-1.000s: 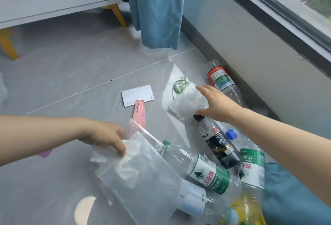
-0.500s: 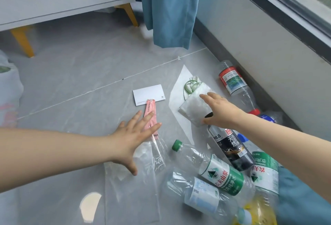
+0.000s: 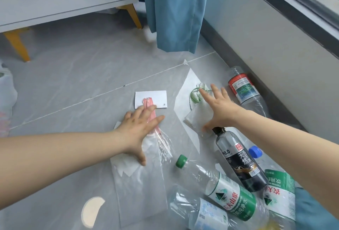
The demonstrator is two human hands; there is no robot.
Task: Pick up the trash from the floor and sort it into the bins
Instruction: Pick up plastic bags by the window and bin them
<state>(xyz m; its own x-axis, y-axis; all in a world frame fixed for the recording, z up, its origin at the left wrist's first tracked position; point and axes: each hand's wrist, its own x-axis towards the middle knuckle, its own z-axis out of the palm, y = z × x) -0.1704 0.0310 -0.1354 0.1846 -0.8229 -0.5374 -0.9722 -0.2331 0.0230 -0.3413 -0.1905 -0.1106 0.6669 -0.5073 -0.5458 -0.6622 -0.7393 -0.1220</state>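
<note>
Clearly, black bottle (image 3: 241,163) labelled 8.0, green-label bottle (image 3: 232,198) reading 农夫山泉

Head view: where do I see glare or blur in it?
In the head view, a bright glare patch lies on the glossy floor at lower left; the curtain hem looks slightly smeared; the left hand and right hand are sharp.
</note>
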